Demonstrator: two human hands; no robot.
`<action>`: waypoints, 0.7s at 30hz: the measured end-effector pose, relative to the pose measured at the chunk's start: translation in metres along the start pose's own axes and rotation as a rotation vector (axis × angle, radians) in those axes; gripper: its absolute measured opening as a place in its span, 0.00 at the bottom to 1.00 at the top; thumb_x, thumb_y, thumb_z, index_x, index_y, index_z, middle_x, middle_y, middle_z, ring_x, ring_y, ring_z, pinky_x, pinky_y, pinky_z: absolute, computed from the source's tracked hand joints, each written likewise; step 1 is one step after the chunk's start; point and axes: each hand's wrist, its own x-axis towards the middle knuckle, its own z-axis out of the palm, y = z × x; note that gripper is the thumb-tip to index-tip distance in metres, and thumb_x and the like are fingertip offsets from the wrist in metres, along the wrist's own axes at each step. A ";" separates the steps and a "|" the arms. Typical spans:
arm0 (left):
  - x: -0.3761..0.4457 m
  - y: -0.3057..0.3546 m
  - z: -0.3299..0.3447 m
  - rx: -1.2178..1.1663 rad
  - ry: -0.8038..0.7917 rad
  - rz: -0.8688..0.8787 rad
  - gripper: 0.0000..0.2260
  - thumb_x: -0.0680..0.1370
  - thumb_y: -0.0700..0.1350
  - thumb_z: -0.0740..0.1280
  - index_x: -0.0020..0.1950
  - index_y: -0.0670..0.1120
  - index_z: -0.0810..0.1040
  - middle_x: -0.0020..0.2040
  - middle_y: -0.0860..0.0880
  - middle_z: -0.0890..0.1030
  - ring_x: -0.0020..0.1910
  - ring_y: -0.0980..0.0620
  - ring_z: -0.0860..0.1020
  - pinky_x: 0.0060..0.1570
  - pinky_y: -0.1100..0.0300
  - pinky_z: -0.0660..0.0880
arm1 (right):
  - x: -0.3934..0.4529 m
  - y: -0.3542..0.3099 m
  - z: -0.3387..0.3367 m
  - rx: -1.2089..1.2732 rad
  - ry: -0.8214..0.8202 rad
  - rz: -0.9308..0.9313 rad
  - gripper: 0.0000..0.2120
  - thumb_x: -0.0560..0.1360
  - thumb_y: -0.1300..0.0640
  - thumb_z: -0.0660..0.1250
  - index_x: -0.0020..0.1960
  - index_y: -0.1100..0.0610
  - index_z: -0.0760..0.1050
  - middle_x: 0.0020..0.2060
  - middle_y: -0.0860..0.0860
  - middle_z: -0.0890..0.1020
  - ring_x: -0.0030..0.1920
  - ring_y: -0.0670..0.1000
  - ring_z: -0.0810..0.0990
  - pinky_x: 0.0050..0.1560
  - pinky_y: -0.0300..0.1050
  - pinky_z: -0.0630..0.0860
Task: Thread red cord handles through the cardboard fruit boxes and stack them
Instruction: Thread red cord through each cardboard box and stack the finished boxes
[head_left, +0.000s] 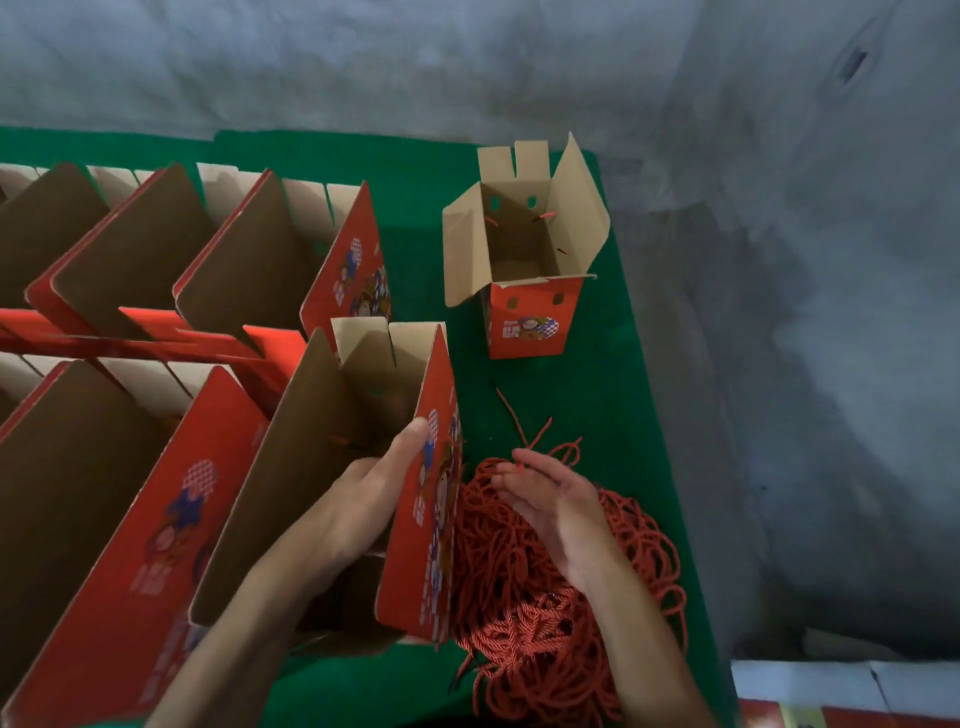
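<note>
Left hand (363, 499) fingers gripping open box (415, 519) wall, right hand (556, 509) fingers relaxed over cord pile (545, 623).

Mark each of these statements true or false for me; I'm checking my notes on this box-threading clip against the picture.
1. The left hand grips the wall of an open red box. True.
2. The right hand rests inside that box. False: it hovers over the pile of red cords, fingers straight.
3. A separate open box stands alone at the far side of the green mat. True.
4. The cords are blue. False: they are red.
5. Rows of open boxes stand to the left. True.
</note>
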 end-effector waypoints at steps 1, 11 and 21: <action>0.002 -0.003 0.000 0.007 0.025 -0.003 0.39 0.75 0.75 0.52 0.73 0.48 0.73 0.67 0.42 0.78 0.66 0.40 0.77 0.68 0.39 0.71 | -0.004 0.005 0.003 0.056 -0.017 0.028 0.26 0.69 0.69 0.77 0.66 0.67 0.75 0.56 0.66 0.85 0.54 0.62 0.86 0.53 0.46 0.83; 0.019 -0.026 -0.014 -0.094 -0.024 -0.018 0.40 0.71 0.79 0.55 0.73 0.55 0.72 0.70 0.48 0.77 0.68 0.46 0.76 0.69 0.43 0.72 | -0.026 0.041 0.021 0.098 -0.160 0.237 0.26 0.69 0.69 0.79 0.65 0.69 0.77 0.56 0.66 0.84 0.52 0.61 0.86 0.54 0.48 0.83; 0.015 -0.024 -0.009 -0.119 -0.008 -0.021 0.45 0.67 0.82 0.56 0.73 0.54 0.73 0.70 0.48 0.77 0.69 0.44 0.75 0.69 0.43 0.72 | -0.031 0.046 0.021 -0.270 -0.129 0.098 0.12 0.71 0.60 0.80 0.52 0.65 0.86 0.46 0.66 0.86 0.42 0.57 0.87 0.47 0.46 0.85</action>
